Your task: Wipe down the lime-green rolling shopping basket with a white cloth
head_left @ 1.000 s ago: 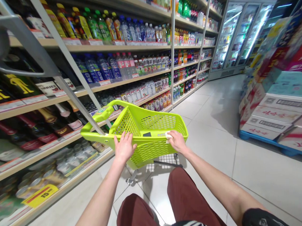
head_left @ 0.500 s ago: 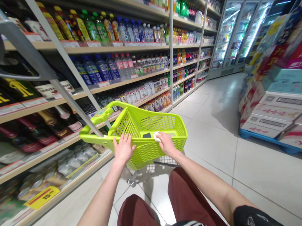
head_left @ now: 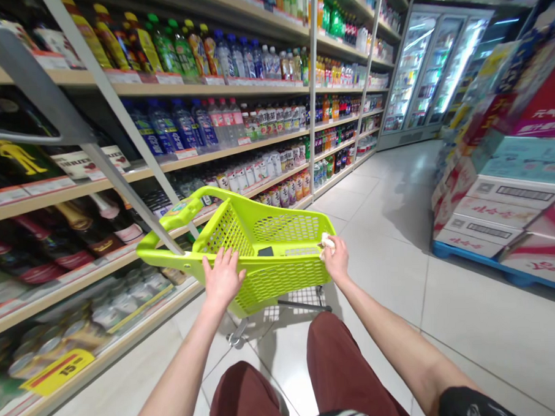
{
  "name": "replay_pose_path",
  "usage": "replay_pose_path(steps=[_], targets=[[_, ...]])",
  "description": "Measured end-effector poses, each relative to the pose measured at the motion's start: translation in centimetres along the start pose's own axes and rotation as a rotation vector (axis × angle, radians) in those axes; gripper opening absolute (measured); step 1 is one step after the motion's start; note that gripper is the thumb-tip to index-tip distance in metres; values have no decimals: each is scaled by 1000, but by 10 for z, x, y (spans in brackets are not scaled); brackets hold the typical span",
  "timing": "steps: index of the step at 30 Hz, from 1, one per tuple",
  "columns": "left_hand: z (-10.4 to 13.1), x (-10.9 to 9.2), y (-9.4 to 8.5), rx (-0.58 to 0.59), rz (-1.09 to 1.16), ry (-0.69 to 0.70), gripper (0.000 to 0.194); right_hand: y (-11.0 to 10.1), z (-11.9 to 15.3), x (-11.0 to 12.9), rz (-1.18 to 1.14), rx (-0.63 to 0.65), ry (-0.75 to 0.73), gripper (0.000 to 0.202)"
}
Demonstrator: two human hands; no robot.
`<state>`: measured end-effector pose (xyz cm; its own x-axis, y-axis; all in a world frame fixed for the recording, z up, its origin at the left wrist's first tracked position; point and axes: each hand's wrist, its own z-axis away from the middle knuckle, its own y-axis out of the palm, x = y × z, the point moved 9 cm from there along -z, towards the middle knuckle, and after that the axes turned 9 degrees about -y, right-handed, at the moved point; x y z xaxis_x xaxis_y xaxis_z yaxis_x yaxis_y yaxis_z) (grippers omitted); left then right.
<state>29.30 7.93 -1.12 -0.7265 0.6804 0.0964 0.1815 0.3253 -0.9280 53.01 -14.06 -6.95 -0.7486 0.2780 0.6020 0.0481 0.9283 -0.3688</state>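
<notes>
While one cart (head_left: 280,259) supports one splayed left hand (head_left: 222,280), the right (head_left: 337,260) clutches one wipe (head_left: 327,243).

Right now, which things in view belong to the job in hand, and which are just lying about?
In use:
- green cart
- white wad in the right grip

Just around:
- shelved bottles
- yellow price sign
- stacked cartons
- glass-door coolers

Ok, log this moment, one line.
left-hand grip: open on cart, near side; right-hand grip: holds white tissue or cloth, cart's right end; in cart: dark flat object; beyond: drink shelves
</notes>
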Motion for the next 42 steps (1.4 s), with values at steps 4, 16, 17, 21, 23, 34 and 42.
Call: replay_pose_path(steps=[4,16,17,21,23,34,42], targets=[[1,0,-1,-17,-5,9,48,15,10,11,120,170,-115,29],[6,3,-2,-51,4,37,48,14,24,30,246,297,-87,42],[6,3,-3,-55,3,41,48,21,26,43,233,309,-119,44],[10,6,-4,-61,7,55,48,44,34,84,84,423,-320,62],[12,7,-4,-59,15,62,48,35,33,79,25,406,-343,64],[15,6,-8,-41,71,22,50,3,27,36,120,263,-171,42],[19,-2,-11,16,59,9,55,55,40,103,-55,444,-474,49]])
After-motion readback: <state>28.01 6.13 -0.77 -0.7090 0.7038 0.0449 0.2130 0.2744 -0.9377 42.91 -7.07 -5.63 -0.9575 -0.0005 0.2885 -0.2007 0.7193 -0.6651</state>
